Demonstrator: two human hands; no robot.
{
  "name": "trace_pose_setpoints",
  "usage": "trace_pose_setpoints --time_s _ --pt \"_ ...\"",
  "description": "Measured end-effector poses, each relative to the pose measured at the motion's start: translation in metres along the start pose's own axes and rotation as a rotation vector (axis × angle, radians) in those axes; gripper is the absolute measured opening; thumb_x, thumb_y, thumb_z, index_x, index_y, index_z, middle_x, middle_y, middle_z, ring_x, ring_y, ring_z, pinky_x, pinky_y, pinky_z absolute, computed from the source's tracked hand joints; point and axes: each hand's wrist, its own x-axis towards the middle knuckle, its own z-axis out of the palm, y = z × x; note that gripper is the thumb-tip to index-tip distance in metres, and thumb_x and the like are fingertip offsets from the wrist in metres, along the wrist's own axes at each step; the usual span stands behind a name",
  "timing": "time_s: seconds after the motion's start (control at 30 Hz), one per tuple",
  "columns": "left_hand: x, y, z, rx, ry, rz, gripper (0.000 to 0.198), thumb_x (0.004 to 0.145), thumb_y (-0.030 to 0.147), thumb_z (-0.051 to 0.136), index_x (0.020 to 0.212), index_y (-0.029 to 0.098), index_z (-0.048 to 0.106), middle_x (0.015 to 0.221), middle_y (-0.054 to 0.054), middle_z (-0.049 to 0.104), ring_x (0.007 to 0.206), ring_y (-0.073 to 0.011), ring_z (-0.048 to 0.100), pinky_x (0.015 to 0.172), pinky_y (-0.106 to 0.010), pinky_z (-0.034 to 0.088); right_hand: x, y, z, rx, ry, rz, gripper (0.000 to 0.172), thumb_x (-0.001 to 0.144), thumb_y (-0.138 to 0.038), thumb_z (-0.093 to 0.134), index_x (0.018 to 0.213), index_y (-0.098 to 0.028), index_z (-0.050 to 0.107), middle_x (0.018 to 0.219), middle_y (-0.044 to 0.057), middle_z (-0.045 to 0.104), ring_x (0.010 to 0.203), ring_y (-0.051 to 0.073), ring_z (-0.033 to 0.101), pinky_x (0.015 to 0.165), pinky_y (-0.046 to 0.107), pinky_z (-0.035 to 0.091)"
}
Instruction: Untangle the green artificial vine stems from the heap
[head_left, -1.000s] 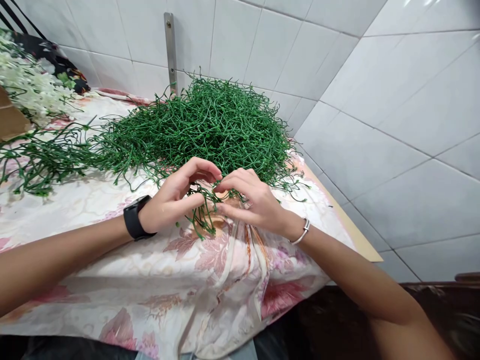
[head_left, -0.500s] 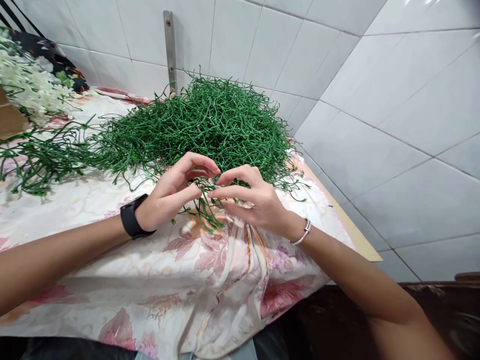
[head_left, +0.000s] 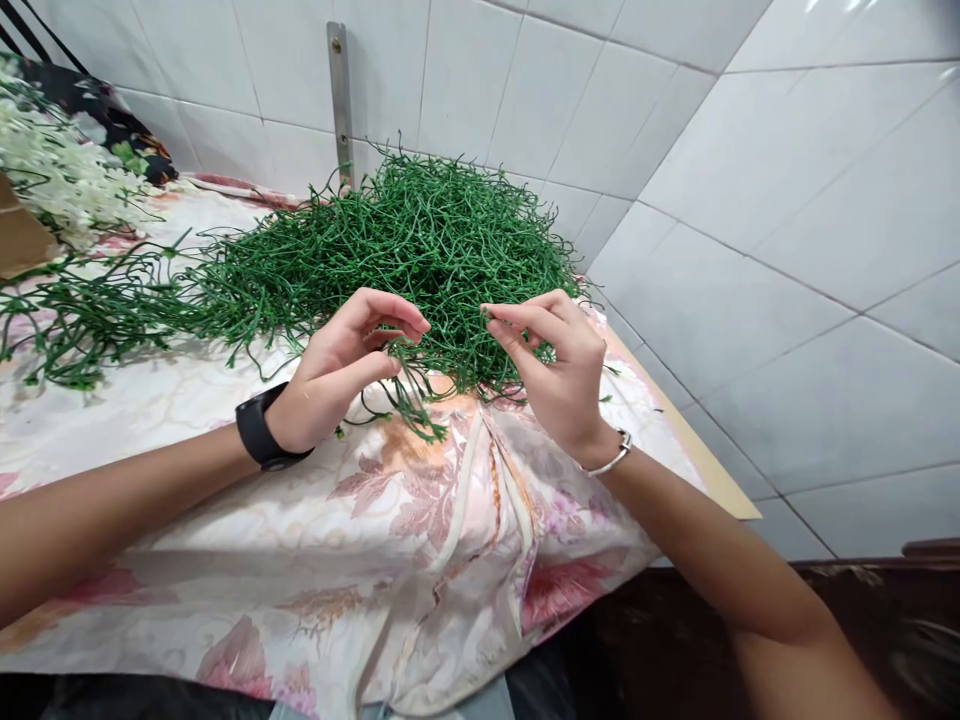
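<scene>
My left hand (head_left: 341,370), with a black band on its wrist, is curled round a small bunch of thin green plastic stems (head_left: 414,405). Their branched ends hang down in front of the thumb, above the cloth. Off to the right, my right hand (head_left: 559,365) has its thumb and forefinger pinched together on what looks like a green stem tip (head_left: 486,314); the rest of that stem is hard to pick out. Directly behind both hands rises a big tangled pile of the same green stems (head_left: 450,230).
A floral cloth (head_left: 300,540) covers the table. More loose stems (head_left: 82,310) trail off left, near white artificial flowers (head_left: 67,150) and a brown cardboard piece (head_left: 21,232). White tiled walls (head_left: 825,200) close off the back and right, with a metal strip (head_left: 340,95) on one.
My right hand has moved away from my left hand, rightward and slightly up, its fingers now pinched. The left hand has stayed nearly in place with its stems.
</scene>
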Motion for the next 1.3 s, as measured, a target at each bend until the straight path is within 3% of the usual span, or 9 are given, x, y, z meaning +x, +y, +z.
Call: trace_pose_setpoints --time_s 0.23,0.4,0.47,0.6,0.67,0.97,1.3 --pt "0.000 0.004 0.003 0.046 0.009 -0.013 0.024 0.072 0.012 0.056 0.095 0.017 0.051 0.097 -0.005 0.053 0.093 -0.0160 0.052 0.085 -0.033 0.044 0.001 0.013 0.002 -0.015 0.010 0.069 0.020 0.083 -0.018 0.047 0.096 -0.020 0.061 0.081 0.002 0.058 0.071 0.011 0.052 0.065 0.029 0.044" --pt "-0.001 0.004 0.002 0.082 -0.028 0.009 0.025 0.073 0.013 0.057 0.097 0.018 0.050 0.098 -0.005 0.052 0.094 -0.0159 0.051 0.086 -0.033 0.044 0.000 0.007 0.003 0.030 -0.002 0.030 0.039 0.082 -0.008 0.039 0.117 -0.023 0.045 0.104 0.006 0.054 0.094 0.016 0.051 0.080 0.035 0.043" --pt "-0.001 0.004 0.002 0.087 -0.047 0.017 0.026 0.074 0.013 0.056 0.098 0.018 0.049 0.099 -0.005 0.051 0.094 -0.0156 0.050 0.087 -0.033 0.044 0.000 -0.001 0.002 0.042 -0.062 -0.026 0.034 0.082 -0.010 0.042 0.113 -0.022 0.047 0.105 0.007 0.054 0.098 0.017 0.050 0.083 0.036 0.041" --pt "-0.002 0.003 0.003 0.079 -0.077 0.023 0.026 0.075 0.013 0.056 0.100 0.018 0.049 0.100 -0.005 0.049 0.095 -0.0152 0.049 0.087 -0.032 0.044 -0.002 -0.015 0.000 0.064 -0.354 -0.199 0.014 0.081 -0.022 0.051 0.092 -0.019 0.058 0.095 0.005 0.058 0.095 0.016 0.051 0.085 0.036 0.037" --pt "-0.002 0.002 0.003 0.077 -0.099 0.017 0.027 0.075 0.012 0.055 0.101 0.018 0.048 0.101 -0.005 0.049 0.095 -0.0151 0.049 0.087 -0.031 0.044 -0.003 -0.016 0.002 0.065 -0.417 -0.255 0.016 0.078 -0.028 0.056 0.090 -0.018 0.059 0.094 0.005 0.059 0.092 0.016 0.052 0.082 0.036 0.036" --pt "-0.003 0.003 0.005 0.262 -0.165 0.058 0.028 0.075 0.012 0.055 0.102 0.016 0.048 0.101 -0.007 0.048 0.096 -0.0163 0.048 0.083 -0.030 0.043 -0.006 -0.010 0.006 0.084 -0.401 -0.276 0.001 0.077 -0.018 0.053 0.078 -0.018 0.052 0.092 0.004 0.060 0.087 0.015 0.053 0.080 0.034 0.036" --pt "-0.004 0.008 0.007 0.475 -0.173 -0.007 0.025 0.072 0.030 0.062 0.090 0.016 0.053 0.082 -0.003 0.055 0.072 -0.0122 0.047 0.063 -0.025 0.039 -0.009 -0.013 0.006 0.124 -0.319 -0.334 0.016 0.073 -0.010 0.050 0.068 -0.020 0.038 0.087 0.004 0.064 0.082 0.014 0.056 0.076 0.034 0.041"
